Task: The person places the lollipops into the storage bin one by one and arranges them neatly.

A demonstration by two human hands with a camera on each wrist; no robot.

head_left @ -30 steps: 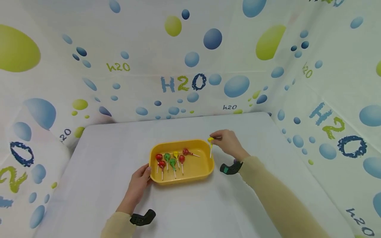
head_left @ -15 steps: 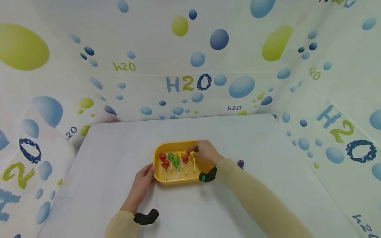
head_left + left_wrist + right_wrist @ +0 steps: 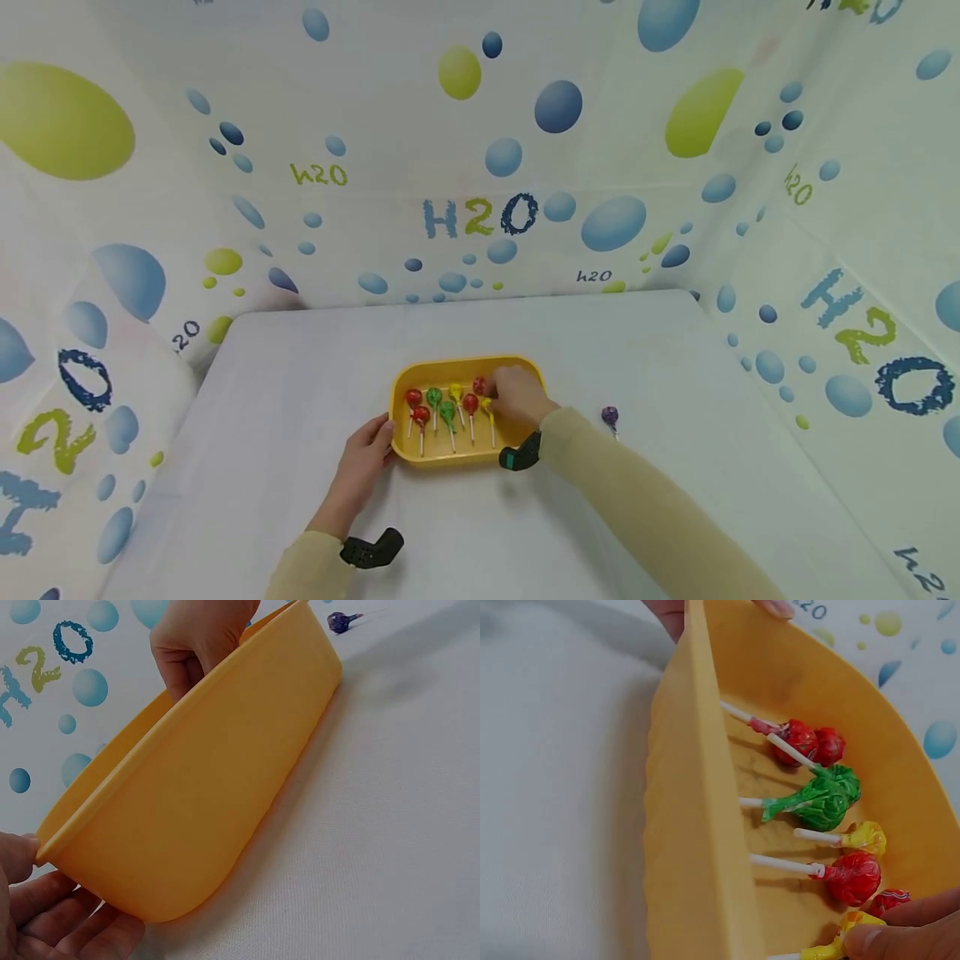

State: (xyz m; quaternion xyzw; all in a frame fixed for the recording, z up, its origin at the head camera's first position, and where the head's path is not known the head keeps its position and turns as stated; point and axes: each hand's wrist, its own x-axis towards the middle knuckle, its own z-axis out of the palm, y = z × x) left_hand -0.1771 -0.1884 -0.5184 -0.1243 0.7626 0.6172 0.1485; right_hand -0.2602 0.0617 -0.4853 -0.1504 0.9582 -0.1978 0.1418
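My left hand (image 3: 362,463) grips the left end of a yellow plastic tray (image 3: 457,459), thumb on the rim and fingers against the outer wall in the left wrist view. Inside the tray, toward its right side, my right hand (image 3: 521,395) pinches a yellow lollipop (image 3: 832,947) by its wrapped head. Its white stick points toward the tray's near wall. Beside it lie a red lollipop (image 3: 853,877), another yellow lollipop (image 3: 865,838), green lollipops (image 3: 821,806) and more red ones (image 3: 795,742). One red lollipop (image 3: 479,384) is partly hidden by my right hand.
A purple lollipop (image 3: 611,414) lies on the white table (image 3: 300,358), right of the tray and beside my right sleeve. Cloth walls (image 3: 375,125) printed with bubbles and H2O lettering stand behind the table and on both sides.
My right hand has carried the yellow lollipop from over the tray's right rim leftward and down into the tray, beside the other lollipops. The left hand keeps its hold on the tray.
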